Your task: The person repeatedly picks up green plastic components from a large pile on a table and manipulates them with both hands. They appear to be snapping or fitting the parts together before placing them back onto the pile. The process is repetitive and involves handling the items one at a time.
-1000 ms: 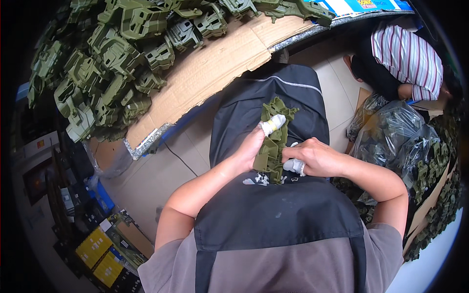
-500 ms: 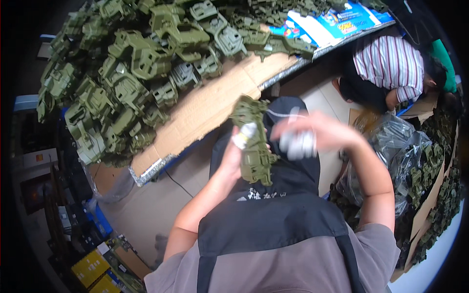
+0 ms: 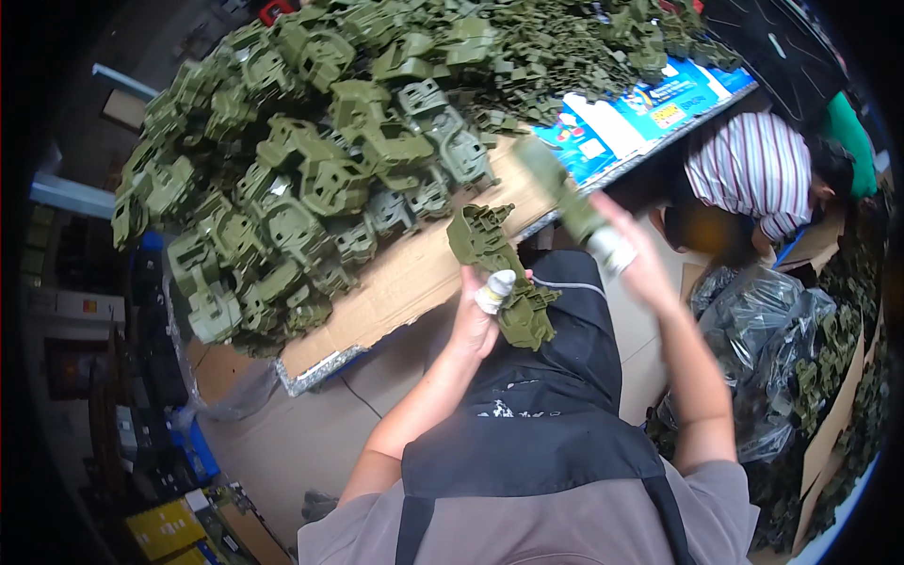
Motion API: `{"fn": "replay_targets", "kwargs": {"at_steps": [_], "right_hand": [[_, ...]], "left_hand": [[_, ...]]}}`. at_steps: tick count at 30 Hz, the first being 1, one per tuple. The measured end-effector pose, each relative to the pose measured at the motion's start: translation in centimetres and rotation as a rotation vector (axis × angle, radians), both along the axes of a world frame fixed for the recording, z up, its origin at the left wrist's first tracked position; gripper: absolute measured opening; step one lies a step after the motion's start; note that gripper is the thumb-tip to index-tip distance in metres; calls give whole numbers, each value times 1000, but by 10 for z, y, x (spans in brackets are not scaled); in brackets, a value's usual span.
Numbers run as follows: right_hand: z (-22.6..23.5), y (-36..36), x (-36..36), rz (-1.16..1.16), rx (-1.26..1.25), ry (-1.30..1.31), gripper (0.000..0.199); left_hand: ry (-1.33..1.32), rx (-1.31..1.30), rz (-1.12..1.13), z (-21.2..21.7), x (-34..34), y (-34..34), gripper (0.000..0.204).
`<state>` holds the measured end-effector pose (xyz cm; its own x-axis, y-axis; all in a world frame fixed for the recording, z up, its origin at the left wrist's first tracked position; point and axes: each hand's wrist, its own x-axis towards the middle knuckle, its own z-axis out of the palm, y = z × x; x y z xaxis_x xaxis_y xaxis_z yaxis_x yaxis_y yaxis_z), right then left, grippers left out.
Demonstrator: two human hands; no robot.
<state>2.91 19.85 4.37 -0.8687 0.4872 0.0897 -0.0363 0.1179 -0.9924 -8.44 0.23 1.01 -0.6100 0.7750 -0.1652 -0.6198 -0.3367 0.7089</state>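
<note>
White crumbs [image 3: 508, 411] lie on the black apron [image 3: 537, 457] at 5 o'clock, as they did half a second ago. Just beyond, near the middle, the left hand [image 3: 478, 313] keeps its grip closed on an olive-green plastic part [image 3: 504, 273], white-wrapped thumb against it; the part, nearly upright before, now slants from 11 toward 5 o'clock. The right hand [image 3: 633, 252] has left its place beside that part and swung outward to 2 o'clock from the left hand. Its grip is around the end of a green piece [image 3: 560, 188], which points toward 11 o'clock; both are blurred, so I cannot tell how tightly the fingers close. Farther off, at 11 o'clock, more now shows of the green heap [image 3: 320, 160] on the cardboard-covered counter [image 3: 318, 373]. A striped-shirted co-worker [image 3: 753, 169] stays bent over at 2 o'clock.
</note>
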Motion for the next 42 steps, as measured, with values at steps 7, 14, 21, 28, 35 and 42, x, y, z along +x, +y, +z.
{"fn": "replay_targets", "kwargs": {"at_steps": [7,14,21,28,35,42], "right_hand": [[3,-80,40,-155,347,-115,61],[5,-98,45,-56,370,-146,67],[-2,-92,50,112,5,-17,64],[-43,-94,59,208,-853,141,62],[-60,-72,97,2,201,-406,64],[-65,-114,108,362,263,-287,45]], "left_hand": [[181,-94,83,-2,24,17,79],[187,-145,128,-3,28,5,69],[98,-235,119,5,16,0,38],[205,-184,4,-14,28,-5,37],[1610,-436,-113,54,31,-16,76],[1381,-506,-1214,18,29,-15,61]]}}
